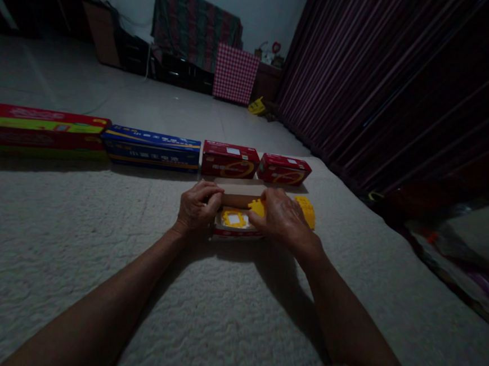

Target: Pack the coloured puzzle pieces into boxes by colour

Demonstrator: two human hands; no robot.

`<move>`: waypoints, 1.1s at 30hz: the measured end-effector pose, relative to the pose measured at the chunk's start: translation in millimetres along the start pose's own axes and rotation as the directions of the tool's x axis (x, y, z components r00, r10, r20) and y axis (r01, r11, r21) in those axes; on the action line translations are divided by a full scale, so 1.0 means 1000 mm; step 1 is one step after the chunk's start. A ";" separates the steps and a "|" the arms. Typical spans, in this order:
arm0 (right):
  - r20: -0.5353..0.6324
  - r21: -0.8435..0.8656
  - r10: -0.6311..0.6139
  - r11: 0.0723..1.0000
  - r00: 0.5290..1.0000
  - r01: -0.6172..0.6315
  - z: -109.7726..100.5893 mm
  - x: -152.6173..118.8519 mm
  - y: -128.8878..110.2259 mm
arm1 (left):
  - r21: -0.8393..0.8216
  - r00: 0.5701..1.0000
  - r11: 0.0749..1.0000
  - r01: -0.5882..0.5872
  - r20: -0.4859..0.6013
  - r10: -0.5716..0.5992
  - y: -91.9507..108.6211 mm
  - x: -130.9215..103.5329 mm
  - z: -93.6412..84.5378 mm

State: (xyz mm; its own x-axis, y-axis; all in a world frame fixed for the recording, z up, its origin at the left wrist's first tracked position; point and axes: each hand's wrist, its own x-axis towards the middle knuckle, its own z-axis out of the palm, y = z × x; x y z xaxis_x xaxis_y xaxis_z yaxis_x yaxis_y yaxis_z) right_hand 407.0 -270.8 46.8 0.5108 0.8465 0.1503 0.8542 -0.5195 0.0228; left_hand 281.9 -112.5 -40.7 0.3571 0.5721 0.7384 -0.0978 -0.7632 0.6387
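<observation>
In front of me an open cardboard box (237,234) with a red printed side lies on the pale quilted cover, its brown flap (239,189) raised at the back. My left hand (199,207) grips the box's left end, fingers curled over the edge. Inside the box lies a yellow notched frame-shaped plastic piece (225,219) with a square hole. Over the box's right part, my right hand (285,215) is closed on a yellow notched plastic piece (258,206). More yellow notched pieces (307,212) show just beyond its knuckles; whether the hand touches them is hidden.
Behind the open box stand two red boxes (230,162) (285,171), a blue box (153,150) and a long red and green box (40,133) in a row. Dark curtains (364,62) hang at right. Across the tiled floor are a checked cloth (236,72) and a yellow object (257,105).
</observation>
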 end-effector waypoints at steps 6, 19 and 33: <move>-0.083 0.019 0.030 0.999 0.996 -0.028 -0.005 -0.002 0.007 | 0.011 1.000 1.000 -0.019 -0.021 0.020 -0.002 -0.001 0.001; -0.096 0.177 0.057 0.984 0.994 -0.039 -0.026 0.010 0.060 | 0.004 1.000 1.000 -0.005 -0.012 0.005 0.000 0.000 0.001; 0.051 0.125 -0.346 0.933 0.937 0.338 -0.035 0.016 0.049 | 0.018 1.000 1.000 -0.009 -0.007 0.009 0.001 0.000 0.000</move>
State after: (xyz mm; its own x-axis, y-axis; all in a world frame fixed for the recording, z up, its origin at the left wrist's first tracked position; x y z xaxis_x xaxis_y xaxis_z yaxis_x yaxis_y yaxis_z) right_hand 454.1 -286.8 85.1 0.1880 0.9787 0.0824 0.9815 -0.1841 -0.0520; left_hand 282.1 -113.3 -40.4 0.3495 0.5674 0.7456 -0.0841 -0.7736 0.6281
